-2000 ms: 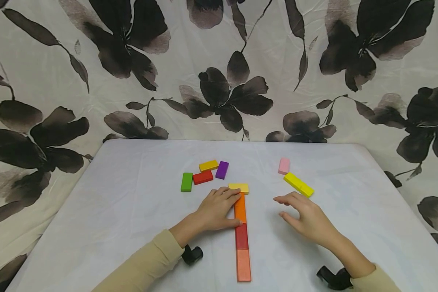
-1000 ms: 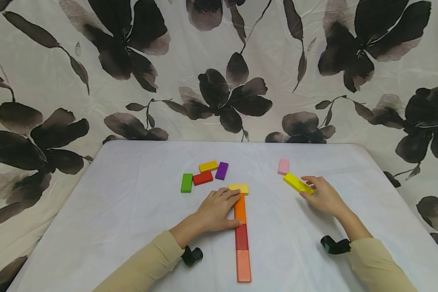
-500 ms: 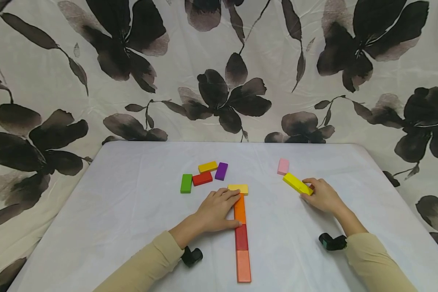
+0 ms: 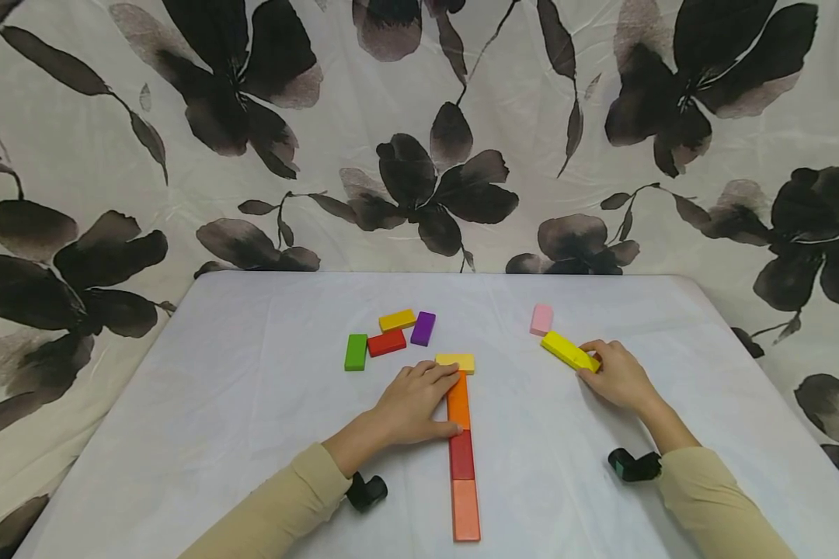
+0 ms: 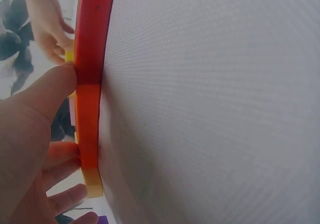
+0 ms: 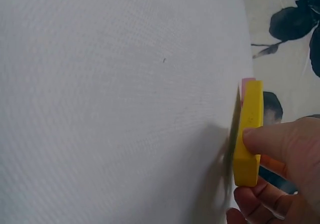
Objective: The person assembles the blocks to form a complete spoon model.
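In the head view, my left hand (image 4: 414,402) rests along a row of blocks, thumb at the seam between the orange block (image 4: 458,404) and the dark red block (image 4: 462,455). Its fingertips touch the orange block's far end, beside a pale yellow block (image 4: 461,362) set crosswise. A salmon block (image 4: 465,510) ends the row nearest me. My right hand (image 4: 618,376) pinches the near end of a long bright yellow block (image 4: 566,348) between thumb and fingers. The right wrist view shows the thumb on this yellow block (image 6: 250,114), with a pink block (image 6: 244,84) behind it.
Left of the row's far end lie a green block (image 4: 355,352), a red block (image 4: 387,342), a golden yellow block (image 4: 397,320) and a purple block (image 4: 422,329). The pink block lies at the back right. White cloth covers the table (image 4: 252,341); floral fabric hangs behind.
My right hand has moved right and forward to the long yellow block and taken hold of its near end. The left hand stays put on the row.
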### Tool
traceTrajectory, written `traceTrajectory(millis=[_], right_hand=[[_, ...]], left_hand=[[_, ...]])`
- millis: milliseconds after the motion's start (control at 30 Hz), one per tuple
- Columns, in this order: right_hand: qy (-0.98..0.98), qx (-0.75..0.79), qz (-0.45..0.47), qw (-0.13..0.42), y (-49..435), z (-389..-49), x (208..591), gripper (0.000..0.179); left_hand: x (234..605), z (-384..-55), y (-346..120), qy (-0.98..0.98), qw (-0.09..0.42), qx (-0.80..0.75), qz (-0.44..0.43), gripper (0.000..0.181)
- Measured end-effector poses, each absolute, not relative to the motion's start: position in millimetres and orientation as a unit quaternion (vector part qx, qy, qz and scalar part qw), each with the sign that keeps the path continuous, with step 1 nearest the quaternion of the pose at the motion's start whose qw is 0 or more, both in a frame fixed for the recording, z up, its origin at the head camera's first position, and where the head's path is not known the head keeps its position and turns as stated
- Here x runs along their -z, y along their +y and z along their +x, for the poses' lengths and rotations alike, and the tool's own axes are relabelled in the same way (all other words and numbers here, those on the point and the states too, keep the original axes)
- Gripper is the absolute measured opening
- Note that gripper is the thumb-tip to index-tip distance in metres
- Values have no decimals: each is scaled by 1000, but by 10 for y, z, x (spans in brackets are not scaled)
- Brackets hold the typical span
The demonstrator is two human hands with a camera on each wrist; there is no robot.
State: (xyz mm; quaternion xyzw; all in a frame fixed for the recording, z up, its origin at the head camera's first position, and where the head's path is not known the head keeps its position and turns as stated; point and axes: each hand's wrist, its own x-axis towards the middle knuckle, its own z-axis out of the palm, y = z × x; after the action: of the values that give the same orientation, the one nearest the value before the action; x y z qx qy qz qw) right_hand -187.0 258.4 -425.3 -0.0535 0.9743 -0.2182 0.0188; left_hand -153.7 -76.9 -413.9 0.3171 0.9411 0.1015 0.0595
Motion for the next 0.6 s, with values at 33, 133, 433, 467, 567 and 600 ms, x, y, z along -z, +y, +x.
traceTrajectory(millis=[33,133,433,467,567,600], right_hand=[[974,219,-53,19,2583,-1870,4246,42],[973,222,-54,19,2573,-1880,4221,42],[970,233,-69,10,2460,-1922,4150,41],[969,235,-71,8,2444,-1929,4146,41],[968,240,-80,1,2398,-1948,4132,41],[967,242,-85,-3,2384,-1954,4128,40]], left_hand=[[4140,-1538,-770,941,59,-102,317,75],[4140,-1539,-772,941,59,-102,318,75],[4128,-1532,-769,941,61,-101,318,75],[4128,-1533,-770,941,61,-102,318,75],[4130,-1534,-771,941,60,-102,318,75],[4130,-1533,-771,941,60,-103,318,75]])
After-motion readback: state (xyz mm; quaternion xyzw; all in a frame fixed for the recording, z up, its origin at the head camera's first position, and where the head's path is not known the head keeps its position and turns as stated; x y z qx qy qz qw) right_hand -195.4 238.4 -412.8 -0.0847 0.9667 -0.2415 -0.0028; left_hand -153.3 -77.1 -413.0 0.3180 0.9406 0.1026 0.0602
